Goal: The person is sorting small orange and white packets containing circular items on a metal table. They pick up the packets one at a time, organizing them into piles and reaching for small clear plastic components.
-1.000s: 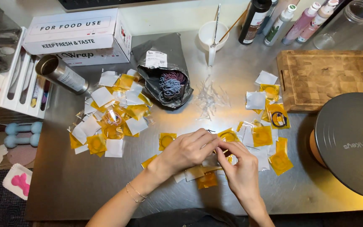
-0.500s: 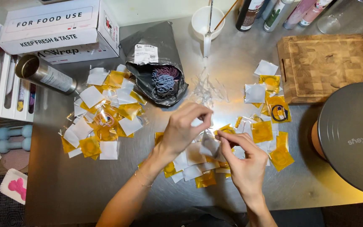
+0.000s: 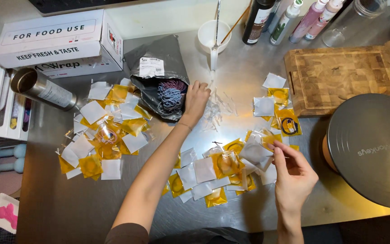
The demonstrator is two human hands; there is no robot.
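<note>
We see the left hand stretched up to the middle of the frame, its fingers curled at the open mouth of a grey plastic mailer bag, touching the bundle of blue and purple hair ties that spills out of it; whether the fingers actually pinch a tie we cannot tell. The right hand sits at the lower right of centre, thumb and fingertips pinched together on a small clear packet at the edge of the middle pile of packets, a scatter of little white and yellow-orange sachets lying on the steel counter. A larger pile of the same sachets lies left of centre, well apart from both hands, and a smaller group lies to the right, just beside a wooden cutting board in the upper right. Between the bag and that group we see a loose heap of clear plastic scraps, close to the left hand. At the right edge sits a large round grey lid. In the upper left stands a white cardboard box, with a metal can lying on its side below it. Along the top edge we see a white bowl and a row of bottles.
</note>
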